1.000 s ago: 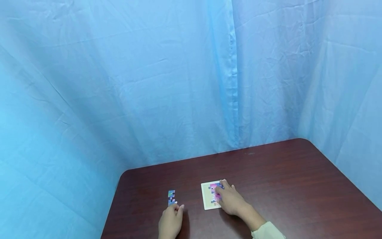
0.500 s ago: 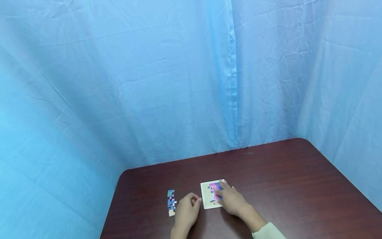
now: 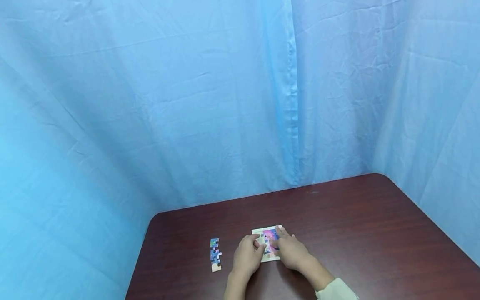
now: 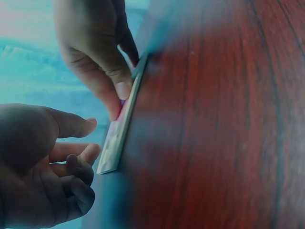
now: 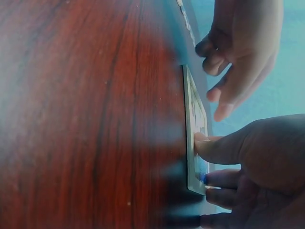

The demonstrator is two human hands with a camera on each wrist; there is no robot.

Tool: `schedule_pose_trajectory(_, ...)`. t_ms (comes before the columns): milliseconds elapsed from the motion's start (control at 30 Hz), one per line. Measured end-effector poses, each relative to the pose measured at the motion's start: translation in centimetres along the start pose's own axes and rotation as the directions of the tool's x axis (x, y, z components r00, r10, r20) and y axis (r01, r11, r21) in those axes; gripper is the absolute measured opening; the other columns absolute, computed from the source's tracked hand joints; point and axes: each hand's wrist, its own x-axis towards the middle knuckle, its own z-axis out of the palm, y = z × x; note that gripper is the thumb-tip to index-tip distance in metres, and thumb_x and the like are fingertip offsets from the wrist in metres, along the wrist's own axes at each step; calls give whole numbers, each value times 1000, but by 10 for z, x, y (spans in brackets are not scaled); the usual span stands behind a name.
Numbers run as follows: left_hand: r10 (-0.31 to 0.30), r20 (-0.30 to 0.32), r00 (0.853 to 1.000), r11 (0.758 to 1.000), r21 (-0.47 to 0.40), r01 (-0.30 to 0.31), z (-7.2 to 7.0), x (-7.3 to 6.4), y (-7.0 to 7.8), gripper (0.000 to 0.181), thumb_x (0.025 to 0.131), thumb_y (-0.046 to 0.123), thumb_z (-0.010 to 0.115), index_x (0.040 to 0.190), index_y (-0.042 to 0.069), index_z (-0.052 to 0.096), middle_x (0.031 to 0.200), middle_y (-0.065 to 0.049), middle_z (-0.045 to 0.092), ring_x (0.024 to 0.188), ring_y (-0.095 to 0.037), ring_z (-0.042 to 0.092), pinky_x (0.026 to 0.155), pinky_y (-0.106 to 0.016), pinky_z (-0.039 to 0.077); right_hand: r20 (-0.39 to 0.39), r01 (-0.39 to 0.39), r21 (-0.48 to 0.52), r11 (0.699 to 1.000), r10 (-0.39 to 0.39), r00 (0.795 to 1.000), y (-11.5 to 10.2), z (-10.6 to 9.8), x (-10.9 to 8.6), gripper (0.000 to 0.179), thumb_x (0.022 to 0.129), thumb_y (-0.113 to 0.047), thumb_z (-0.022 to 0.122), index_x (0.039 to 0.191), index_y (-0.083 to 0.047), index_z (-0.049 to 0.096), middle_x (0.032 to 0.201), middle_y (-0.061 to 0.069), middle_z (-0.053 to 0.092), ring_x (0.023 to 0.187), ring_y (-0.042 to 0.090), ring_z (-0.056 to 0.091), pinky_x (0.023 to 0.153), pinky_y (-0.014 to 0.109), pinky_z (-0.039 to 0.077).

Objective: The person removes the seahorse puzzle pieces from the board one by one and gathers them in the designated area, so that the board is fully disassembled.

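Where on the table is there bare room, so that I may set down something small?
The table looks bare from the right grip to the right edge, behind the puzzle tray toward the curtain, and left of the loose puzzle pieces. Between those pieces and the left grip is narrower. Crowded: the tray, with both grips at it.

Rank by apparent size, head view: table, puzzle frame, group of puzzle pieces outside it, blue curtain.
Largest to smallest:
1. Blue curtain
2. Table
3. Puzzle frame, partly covered
4. Group of puzzle pieces
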Motion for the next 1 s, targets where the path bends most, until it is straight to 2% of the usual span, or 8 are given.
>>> schedule_pose_trajectory(233, -44, 10, 999, 998, 55, 43, 15, -3, -3, 56, 85, 22, 85, 135, 4, 68, 91, 1, 58, 68, -9, 51, 61, -31, 45, 10, 10, 24, 1000, -11, 1000, -2, 1, -2, 34, 94, -13, 75, 126, -5, 76, 162, 29, 43, 156, 48, 36, 119, 73, 30)
schedule_pose_trajectory(533, -50, 2, 999, 996, 75, 50, 19, -2, -2, 56, 85, 22, 86, 137, 12, 69, 93, 2, 57, 69, -10, 52, 64, -34, 46, 7, 6, 1, 1000, -6, 1000, -1, -2, 0, 33, 95, -13, 74, 126, -5, 77, 163, 29, 42, 156, 47, 36, 119, 73, 31)
schedule_pose_trajectory(733, -52, 18, 998, 997, 63, 51, 17, 2, -3, 54, 84, 22, 87, 134, 16, 69, 95, 0, 60, 72, -12, 57, 65, -37, 46, 14, 0, -10, 1000, 0, 1000, -1, -2, 1, 33, 94, -14, 74, 126, -6, 77, 164, 28, 42, 156, 46, 35, 119, 72, 32)
schedule_pose_trajectory(1000, -64, -5, 998, 998, -25, 64, 16, 5, -4, 41, 79, 16, 90, 112, 25, 68, 86, 6, 60, 67, -1, 45, 65, -28, 36, 15, 16, -16, 1000, -16, 1000, -1, -3, 2, 30, 96, -16, 74, 124, -6, 78, 163, 30, 43, 156, 48, 36, 117, 74, 33)
